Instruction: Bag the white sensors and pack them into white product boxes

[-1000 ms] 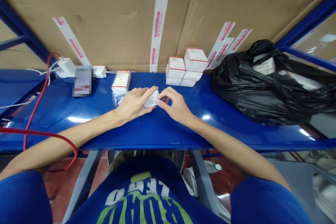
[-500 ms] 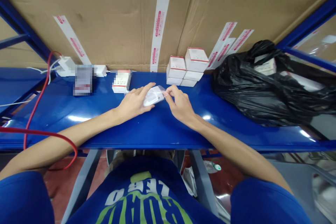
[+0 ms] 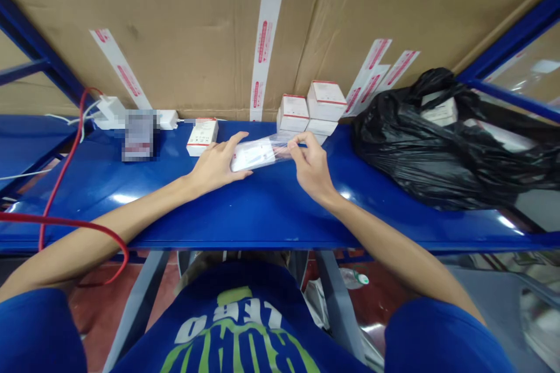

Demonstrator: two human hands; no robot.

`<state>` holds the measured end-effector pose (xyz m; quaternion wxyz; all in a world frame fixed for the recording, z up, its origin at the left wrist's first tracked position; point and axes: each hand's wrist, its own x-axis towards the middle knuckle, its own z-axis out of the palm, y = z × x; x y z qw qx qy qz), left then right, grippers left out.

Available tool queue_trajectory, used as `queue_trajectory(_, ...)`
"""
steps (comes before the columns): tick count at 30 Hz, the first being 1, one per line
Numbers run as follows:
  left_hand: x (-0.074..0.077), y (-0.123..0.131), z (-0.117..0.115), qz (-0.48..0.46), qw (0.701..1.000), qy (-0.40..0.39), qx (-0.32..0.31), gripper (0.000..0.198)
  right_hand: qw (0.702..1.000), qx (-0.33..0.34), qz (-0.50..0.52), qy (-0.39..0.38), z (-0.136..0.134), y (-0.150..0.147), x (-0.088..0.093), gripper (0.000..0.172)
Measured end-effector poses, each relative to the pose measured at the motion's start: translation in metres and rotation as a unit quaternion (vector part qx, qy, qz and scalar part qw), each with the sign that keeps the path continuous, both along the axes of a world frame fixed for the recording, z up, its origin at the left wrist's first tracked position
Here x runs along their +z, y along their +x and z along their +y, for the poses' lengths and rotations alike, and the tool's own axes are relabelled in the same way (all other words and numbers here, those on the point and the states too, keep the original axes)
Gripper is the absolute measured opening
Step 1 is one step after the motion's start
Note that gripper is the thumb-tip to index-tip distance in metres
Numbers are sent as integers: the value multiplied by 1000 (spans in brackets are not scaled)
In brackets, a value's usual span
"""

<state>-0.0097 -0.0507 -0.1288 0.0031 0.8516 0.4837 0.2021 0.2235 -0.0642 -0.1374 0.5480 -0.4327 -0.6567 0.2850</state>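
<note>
A small white plastic device [image 3: 250, 155] lies inside a transparent plastic bag [image 3: 280, 148], flat on the blue table. My left hand [image 3: 216, 163] rests over the device, with its fingers along the bagged shape. My right hand [image 3: 311, 166] pinches the bag's far end between thumb and fingers, to the right of the device. A white box with red edging [image 3: 202, 137] stands just beyond my left hand. Behind my right hand is a stack of several white boxes [image 3: 308, 109], partly hidden by the fingers.
The glossy blue table [image 3: 271, 218] has a blue metal frame. A black plastic bag [image 3: 437, 140] holding white boxes sits to the right. A pixelated object [image 3: 139, 135], a white charger on a cable [image 3: 109, 113] and a red cable [image 3: 72, 145] lie left, before a taped cardboard wall [image 3: 188, 41].
The transparent bag, flat on the table a second ago, now covers the white device. My right hand has moved right, drawing the bag's end away from my left hand.
</note>
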Motion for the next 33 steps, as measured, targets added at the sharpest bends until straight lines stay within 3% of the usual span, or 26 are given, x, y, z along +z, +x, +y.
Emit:
queue_trajectory(2,3,0,-1,-5,1000,-15,19,87,999,6,40,6,7,1,-3,30)
queue_trajectory(4,4,1,-2,3,999,-14,38,86,996,-38,49,57,11,4,-5,23)
queue_trajectory(7,4,1,-1,29,998,13,59,82,973,-114,2,199,6,6,-5,10)
queue_trajectory(9,1,2,0,45,997,47,52,79,963,-97,-66,241,-1,3,-7,18)
queue_trajectory(12,-4,3,-1,57,991,117,12,73,969,-18,-158,188,-8,-6,-15,43)
queue_trajectory(16,-12,4,-3,54,971,222,-64,62,983,45,-165,61,-3,-12,-24,69)
queue_trajectory(21,-19,2,-2,14,953,281,-112,48,994,80,-69,-32,9,-4,-17,73)
queue_trajectory(26,-22,-3,6,-35,928,326,-175,48,987,144,30,-67,9,-2,-10,65)
queue_trajectory(28,-18,-7,12,-35,937,294,-188,54,986,141,60,-70,8,-5,-8,62)
queue_trajectory(30,-12,-14,22,-30,963,217,-157,60,988,111,79,-69,8,-5,-7,60)
queue_trajectory(33,-3,-31,42,-38,993,107,-21,61,992,54,97,-60,11,-3,-6,60)
